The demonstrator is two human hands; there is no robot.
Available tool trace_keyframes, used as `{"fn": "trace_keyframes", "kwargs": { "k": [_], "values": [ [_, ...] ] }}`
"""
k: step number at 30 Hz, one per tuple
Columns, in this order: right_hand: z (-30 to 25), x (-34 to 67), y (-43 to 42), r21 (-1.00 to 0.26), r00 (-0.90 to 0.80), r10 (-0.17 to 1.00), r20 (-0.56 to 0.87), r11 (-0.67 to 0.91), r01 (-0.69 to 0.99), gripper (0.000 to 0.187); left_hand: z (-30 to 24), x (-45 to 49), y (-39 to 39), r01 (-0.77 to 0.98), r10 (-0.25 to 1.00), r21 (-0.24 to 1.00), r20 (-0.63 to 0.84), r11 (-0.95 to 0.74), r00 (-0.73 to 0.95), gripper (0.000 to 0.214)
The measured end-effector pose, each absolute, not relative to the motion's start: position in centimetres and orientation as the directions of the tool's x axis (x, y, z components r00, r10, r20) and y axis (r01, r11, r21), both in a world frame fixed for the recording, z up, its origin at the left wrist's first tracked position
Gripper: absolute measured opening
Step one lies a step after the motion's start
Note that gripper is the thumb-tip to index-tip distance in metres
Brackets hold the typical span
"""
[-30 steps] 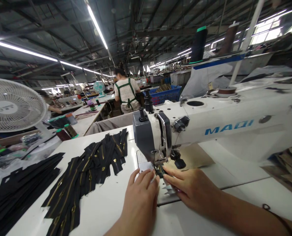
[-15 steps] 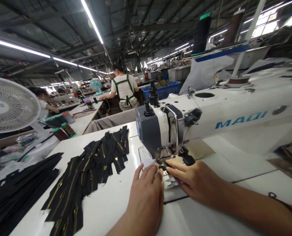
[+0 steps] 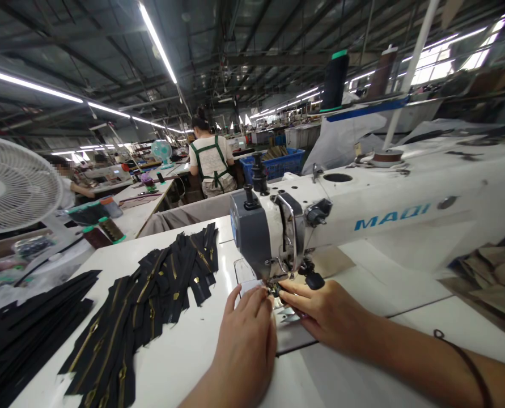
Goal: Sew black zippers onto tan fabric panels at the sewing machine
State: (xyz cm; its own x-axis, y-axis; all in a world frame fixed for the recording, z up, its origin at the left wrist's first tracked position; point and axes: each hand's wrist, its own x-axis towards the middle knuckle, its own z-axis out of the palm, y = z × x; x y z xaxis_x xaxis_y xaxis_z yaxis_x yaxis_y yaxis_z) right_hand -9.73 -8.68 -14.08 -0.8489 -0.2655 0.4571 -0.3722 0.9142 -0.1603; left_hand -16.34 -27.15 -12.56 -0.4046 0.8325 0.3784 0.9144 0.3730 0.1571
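Observation:
A white MAQI sewing machine [image 3: 320, 215] stands before me. Under its presser foot lies a short black zipper [image 3: 274, 288] with gold teeth, mostly covered by fingers and foot. My left hand [image 3: 247, 334] rests beside the needle, its bent fingers pressed on the zipper's left side. From the right, my right hand [image 3: 329, 314] pinches the zipper's other side with its fingers together. Below these fingers shows a silvery pointed metal piece [image 3: 288, 315]; whether the hand holds it I cannot tell. A pile of black zippers with gold teeth [image 3: 150, 300] lies left of my hands.
More black strips [image 3: 31, 334] lie at the table's left edge. A white fan [image 3: 14, 187] and thread cones [image 3: 111, 229] stand beyond them. A co-worker [image 3: 209, 153] in green straps faces away, near a blue basket [image 3: 273, 167].
The view has shifted slightly, moving the machine and hands a little left in the picture. Both hands keep their places at the needle, with the zipper between them.

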Motion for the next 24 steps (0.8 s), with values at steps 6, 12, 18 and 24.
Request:
{"fn": "trace_keyframes", "kwargs": {
  "k": [6, 12, 18, 24],
  "values": [
    [-14.5, -9.6, -8.5, -0.213, -0.871, -0.244, 0.426, 0.909, -0.359, 0.041, -12.9, -16.5, -27.1, 0.916, 0.834, 0.146, 0.378, 0.374, -0.401, 0.031],
    [-14.3, -9.6, -8.6, -0.196, -0.885, -0.217, 0.412, 0.927, -0.319, 0.041, -12.9, -16.6, -27.1, 0.922, 0.844, 0.126, 0.374, 0.366, -0.385, 0.032],
    [-14.7, -9.7, -8.8, -0.192, -0.881, -0.193, 0.432, 0.935, -0.299, 0.04, -13.1, -16.6, -26.9, 0.923, 0.843, 0.123, 0.377, 0.366, -0.384, 0.033],
    [-14.6, -10.6, -7.4, -0.166, -0.855, -0.165, 0.492, 0.946, -0.278, 0.026, -13.4, -16.7, -27.5, 0.918, 0.817, 0.075, 0.433, 0.389, -0.381, 0.032]
  ]
}}
